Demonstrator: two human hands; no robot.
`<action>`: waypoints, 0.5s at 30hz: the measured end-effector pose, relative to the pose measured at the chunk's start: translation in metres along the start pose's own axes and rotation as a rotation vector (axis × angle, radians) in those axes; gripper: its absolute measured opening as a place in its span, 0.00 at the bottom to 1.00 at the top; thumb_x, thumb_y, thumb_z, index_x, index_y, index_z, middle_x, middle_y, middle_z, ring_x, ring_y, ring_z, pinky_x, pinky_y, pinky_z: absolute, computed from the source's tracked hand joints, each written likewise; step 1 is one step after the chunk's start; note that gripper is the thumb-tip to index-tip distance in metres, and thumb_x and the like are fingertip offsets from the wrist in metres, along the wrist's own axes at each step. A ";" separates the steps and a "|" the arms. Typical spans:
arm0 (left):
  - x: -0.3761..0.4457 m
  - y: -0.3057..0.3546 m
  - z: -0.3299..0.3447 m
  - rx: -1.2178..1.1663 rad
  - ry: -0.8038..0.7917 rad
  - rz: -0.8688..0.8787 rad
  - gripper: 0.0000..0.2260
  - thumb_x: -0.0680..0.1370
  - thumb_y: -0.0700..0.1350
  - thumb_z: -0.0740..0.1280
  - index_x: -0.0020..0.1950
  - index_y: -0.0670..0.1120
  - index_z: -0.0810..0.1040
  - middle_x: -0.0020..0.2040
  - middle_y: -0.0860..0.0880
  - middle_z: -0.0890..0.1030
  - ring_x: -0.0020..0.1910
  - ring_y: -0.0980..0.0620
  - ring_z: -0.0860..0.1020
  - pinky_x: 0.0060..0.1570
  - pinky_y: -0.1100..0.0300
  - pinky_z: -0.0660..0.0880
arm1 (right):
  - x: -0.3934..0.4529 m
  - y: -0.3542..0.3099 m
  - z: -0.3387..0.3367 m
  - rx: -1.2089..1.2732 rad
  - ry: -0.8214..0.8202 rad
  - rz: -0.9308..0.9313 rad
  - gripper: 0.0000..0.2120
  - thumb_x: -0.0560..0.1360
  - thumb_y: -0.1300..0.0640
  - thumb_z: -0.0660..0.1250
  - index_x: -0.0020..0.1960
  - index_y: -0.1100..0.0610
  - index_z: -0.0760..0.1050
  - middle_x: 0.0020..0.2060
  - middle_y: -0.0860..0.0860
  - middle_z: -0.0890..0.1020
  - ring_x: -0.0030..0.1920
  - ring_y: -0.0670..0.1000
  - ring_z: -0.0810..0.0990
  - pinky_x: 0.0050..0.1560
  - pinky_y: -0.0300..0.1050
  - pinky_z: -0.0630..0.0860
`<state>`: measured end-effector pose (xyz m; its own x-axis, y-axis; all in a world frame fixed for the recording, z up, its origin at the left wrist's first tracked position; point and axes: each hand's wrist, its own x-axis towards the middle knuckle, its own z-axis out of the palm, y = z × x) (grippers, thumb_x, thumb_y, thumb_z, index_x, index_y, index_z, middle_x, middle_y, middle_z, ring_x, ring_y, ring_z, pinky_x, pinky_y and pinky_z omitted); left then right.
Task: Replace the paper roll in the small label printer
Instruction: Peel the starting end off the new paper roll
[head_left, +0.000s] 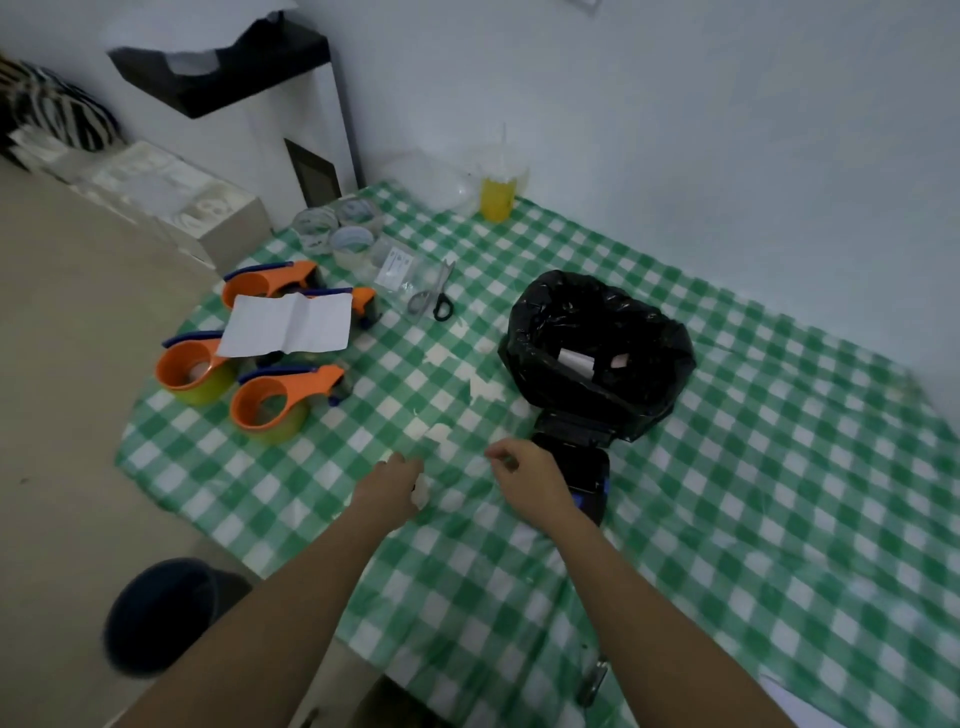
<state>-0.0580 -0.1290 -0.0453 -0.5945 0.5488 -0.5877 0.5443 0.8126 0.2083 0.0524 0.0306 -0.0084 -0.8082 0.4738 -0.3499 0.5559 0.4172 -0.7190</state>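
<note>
The small black label printer (592, 475) lies on the green checked tablecloth (753, 493) with its lid (571, 434) tipped open toward the far side. My right hand (530, 480) hovers just left of it and hides part of its body. Its thumb and forefinger are pinched, and nothing is visible between them. My left hand (392, 486) is a short way further left, closed around a small white paper roll (422, 491) that shows at the fingertips. The image is blurred there.
A bin lined with a black bag (597, 358) stands right behind the printer, with white scraps inside. Orange tape dispensers (270, 402), a white sheet (291, 325), scissors (439, 299) and a yellow cup (497, 195) lie further left and back. White scraps (441, 431) dot the cloth.
</note>
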 end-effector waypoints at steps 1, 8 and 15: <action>-0.001 0.000 0.002 -0.016 0.031 0.010 0.23 0.74 0.45 0.68 0.67 0.45 0.67 0.63 0.42 0.70 0.59 0.43 0.71 0.53 0.51 0.73 | -0.003 0.003 0.002 -0.004 -0.005 0.000 0.10 0.77 0.59 0.61 0.54 0.58 0.79 0.54 0.56 0.81 0.47 0.51 0.78 0.50 0.43 0.75; -0.024 0.023 -0.028 -0.706 0.172 0.283 0.17 0.71 0.44 0.73 0.57 0.53 0.74 0.55 0.50 0.76 0.54 0.49 0.76 0.51 0.60 0.75 | -0.020 0.002 -0.016 0.253 0.004 0.041 0.14 0.78 0.55 0.62 0.61 0.57 0.76 0.57 0.52 0.80 0.53 0.48 0.76 0.54 0.40 0.72; -0.044 0.065 -0.063 -0.954 0.086 0.514 0.19 0.73 0.43 0.71 0.58 0.60 0.73 0.57 0.56 0.76 0.55 0.54 0.77 0.52 0.60 0.77 | -0.042 -0.008 -0.043 0.615 0.138 -0.021 0.07 0.77 0.57 0.64 0.51 0.50 0.81 0.51 0.52 0.84 0.53 0.52 0.82 0.57 0.52 0.79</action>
<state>-0.0335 -0.0881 0.0435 -0.4863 0.8487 -0.2079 0.0781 0.2792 0.9570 0.0899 0.0409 0.0381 -0.7624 0.5828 -0.2811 0.2935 -0.0758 -0.9530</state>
